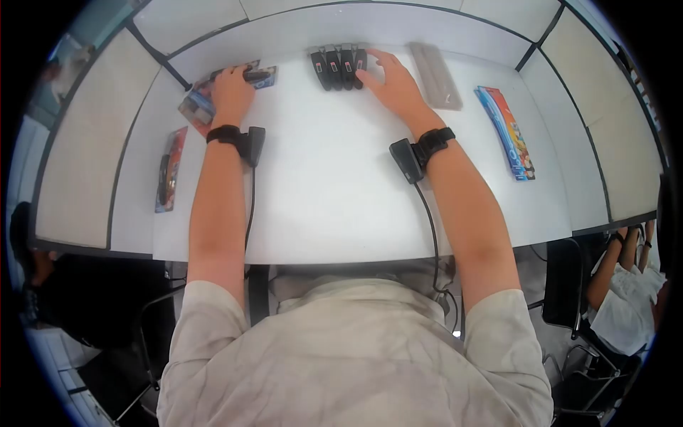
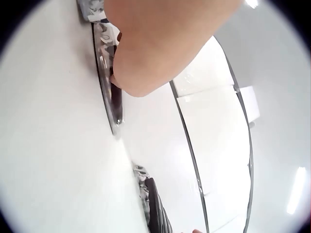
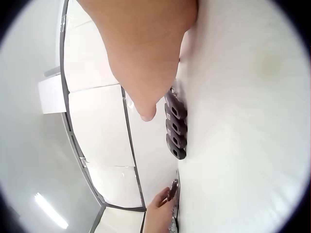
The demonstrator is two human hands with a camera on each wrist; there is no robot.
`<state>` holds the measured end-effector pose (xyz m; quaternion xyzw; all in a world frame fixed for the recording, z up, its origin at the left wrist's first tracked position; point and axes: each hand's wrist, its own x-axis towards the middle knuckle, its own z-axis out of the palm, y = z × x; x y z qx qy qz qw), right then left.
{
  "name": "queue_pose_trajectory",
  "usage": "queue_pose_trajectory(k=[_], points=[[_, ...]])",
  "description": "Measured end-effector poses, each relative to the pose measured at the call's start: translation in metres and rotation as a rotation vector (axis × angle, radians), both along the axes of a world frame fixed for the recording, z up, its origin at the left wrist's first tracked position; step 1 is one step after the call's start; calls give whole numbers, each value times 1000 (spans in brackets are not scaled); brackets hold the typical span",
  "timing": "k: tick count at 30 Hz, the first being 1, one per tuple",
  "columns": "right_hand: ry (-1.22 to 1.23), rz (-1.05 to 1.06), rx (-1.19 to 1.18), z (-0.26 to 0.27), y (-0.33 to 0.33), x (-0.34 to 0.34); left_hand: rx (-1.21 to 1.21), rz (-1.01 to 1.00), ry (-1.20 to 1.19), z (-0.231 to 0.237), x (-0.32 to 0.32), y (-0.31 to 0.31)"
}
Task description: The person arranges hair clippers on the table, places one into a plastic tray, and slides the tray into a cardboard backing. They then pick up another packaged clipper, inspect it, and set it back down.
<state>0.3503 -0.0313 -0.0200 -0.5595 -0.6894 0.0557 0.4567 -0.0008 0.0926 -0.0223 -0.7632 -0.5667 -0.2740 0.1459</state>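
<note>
R hand (image 1: 393,84) nearer; four dk-handled items (image 1: 333,67) lie just to its L.
L hand (image 1: 233,94) over flat packs (image 1: 197,110), its hold: can't tell. Beyond, R grip spread, thumb at end item, contact unconf. Items side by side toward far edge of surface (image 1: 320,178), long axes approx. fore-aft, row running L–R; L hand well apart from row.

The light is bright and even — in both wrist views a tube lamp (image 3: 51,210) glows. The tabletop (image 1: 320,206) looks almost washed out; all views curve strongly toward black corners.
</note>
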Motion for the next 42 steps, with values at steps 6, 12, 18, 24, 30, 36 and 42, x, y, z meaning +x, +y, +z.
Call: queue_pose_trajectory(k=[6,12,18,24,30,36,42], points=[[64,-4,6,-1,-1,0,-210,113,-44,36,28,-44],[113,-4,-1,-5,6,3,-63,-31,771,33,32,-40],[157,19,29,-4,6,4,-321,-356,76,47,40,-129],[169,14,92,3,-3,1,-106,-464,-110,71,63,-192],[150,-1,134,1,-5,0,-454,-511,-73,52,37,-180],[159,41,37,1,-1,3,-473,-571,-86,44,54,-183],[195,39,-10,4,-5,1,-449,-610,-182,32,68,-183]])
